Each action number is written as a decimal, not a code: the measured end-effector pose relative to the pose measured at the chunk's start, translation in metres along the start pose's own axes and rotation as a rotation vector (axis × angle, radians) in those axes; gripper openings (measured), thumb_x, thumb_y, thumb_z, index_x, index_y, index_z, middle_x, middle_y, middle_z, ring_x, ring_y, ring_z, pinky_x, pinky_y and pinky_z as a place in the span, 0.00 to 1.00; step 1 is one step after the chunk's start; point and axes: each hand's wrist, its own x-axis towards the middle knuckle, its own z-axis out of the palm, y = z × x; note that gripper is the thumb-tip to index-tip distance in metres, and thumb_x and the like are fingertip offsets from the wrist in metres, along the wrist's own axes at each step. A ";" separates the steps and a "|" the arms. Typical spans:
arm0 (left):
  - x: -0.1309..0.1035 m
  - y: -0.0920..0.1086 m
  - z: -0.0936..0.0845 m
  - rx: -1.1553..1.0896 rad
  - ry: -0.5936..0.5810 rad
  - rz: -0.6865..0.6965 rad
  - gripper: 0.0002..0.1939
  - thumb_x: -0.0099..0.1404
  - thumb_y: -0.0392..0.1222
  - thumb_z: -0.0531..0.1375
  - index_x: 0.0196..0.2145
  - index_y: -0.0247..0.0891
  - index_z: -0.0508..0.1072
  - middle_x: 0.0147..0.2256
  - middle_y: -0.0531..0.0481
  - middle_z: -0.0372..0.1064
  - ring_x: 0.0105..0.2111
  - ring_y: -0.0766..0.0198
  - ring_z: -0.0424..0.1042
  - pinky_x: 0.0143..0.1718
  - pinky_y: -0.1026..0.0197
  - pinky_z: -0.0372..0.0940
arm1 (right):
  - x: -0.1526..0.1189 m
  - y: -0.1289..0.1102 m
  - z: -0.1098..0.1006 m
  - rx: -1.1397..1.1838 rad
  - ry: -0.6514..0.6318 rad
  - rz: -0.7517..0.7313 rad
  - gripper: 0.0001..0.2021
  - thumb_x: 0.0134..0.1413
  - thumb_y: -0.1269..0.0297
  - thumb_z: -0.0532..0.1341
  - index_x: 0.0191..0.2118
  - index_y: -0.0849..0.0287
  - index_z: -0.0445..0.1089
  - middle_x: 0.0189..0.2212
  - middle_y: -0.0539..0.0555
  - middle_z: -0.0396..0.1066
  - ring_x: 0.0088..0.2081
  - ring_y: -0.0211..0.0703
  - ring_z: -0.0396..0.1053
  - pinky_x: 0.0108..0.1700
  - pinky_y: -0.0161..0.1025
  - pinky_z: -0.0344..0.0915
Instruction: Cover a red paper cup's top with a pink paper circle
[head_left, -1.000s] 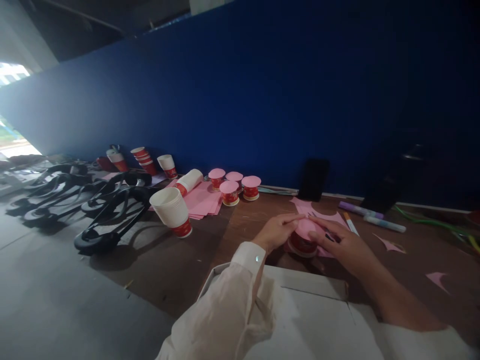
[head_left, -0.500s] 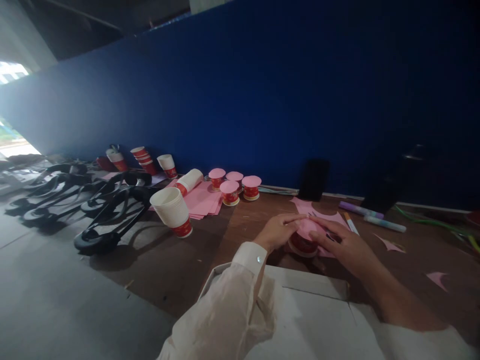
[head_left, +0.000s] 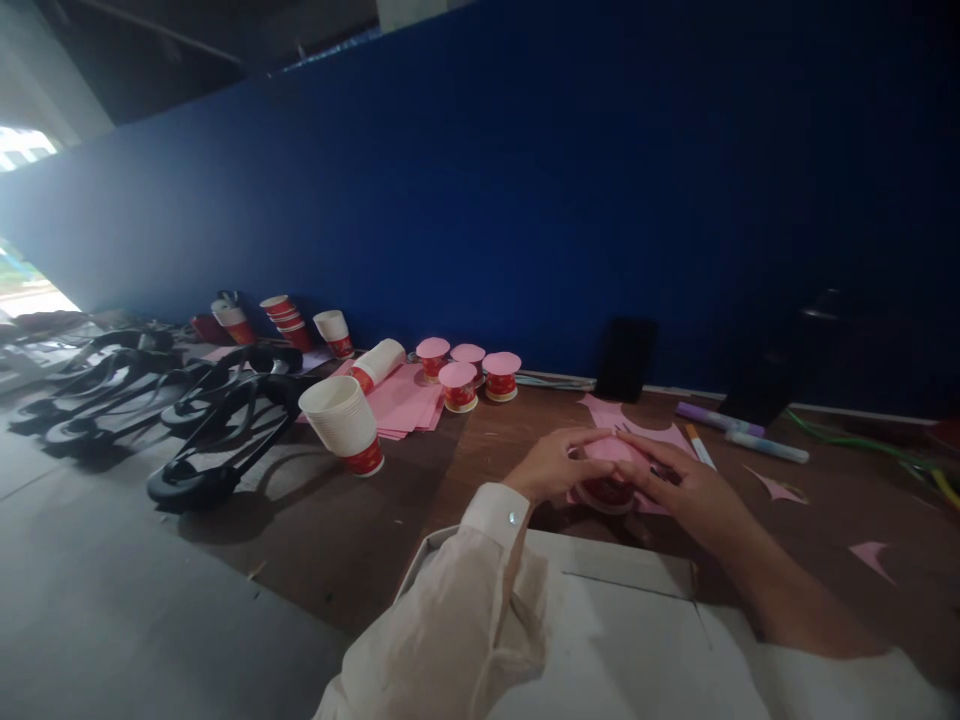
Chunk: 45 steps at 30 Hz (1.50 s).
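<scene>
A round pink paper disc (head_left: 607, 452) rests on top of a short, upside-down red paper cup (head_left: 606, 494) on the brown table. My left hand (head_left: 553, 466) curves round the disc's left side, its thumb across the front edge. From the right, my right hand (head_left: 690, 492) grips the same disc, and its fingertips meet those of the left at the back and front. A cut pink sheet (head_left: 664, 435) lies behind and under the cup. Further left stand several finished-looking short red cups (head_left: 501, 380) with pink discs on top.
A leaning stack of white-and-red paper cups (head_left: 345, 420) stands left, near pink sheets (head_left: 405, 400) and black headset-like items (head_left: 202, 480). Markers (head_left: 720, 418), a dark phone-like slab (head_left: 626, 360) and pink scraps (head_left: 871, 560) lie right. A white box (head_left: 622, 620) is closest to me.
My left thumb has slid rightward along the disc's front edge, where it now meets the right hand's fingers. Both hands stay at the same cup.
</scene>
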 end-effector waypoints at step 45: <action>-0.011 0.020 0.000 0.670 0.038 0.019 0.28 0.67 0.59 0.57 0.62 0.54 0.69 0.70 0.46 0.53 0.69 0.43 0.49 0.68 0.37 0.41 | -0.001 -0.002 0.003 -0.120 0.247 -0.195 0.20 0.62 0.48 0.55 0.44 0.50 0.81 0.48 0.53 0.80 0.53 0.54 0.74 0.61 0.55 0.66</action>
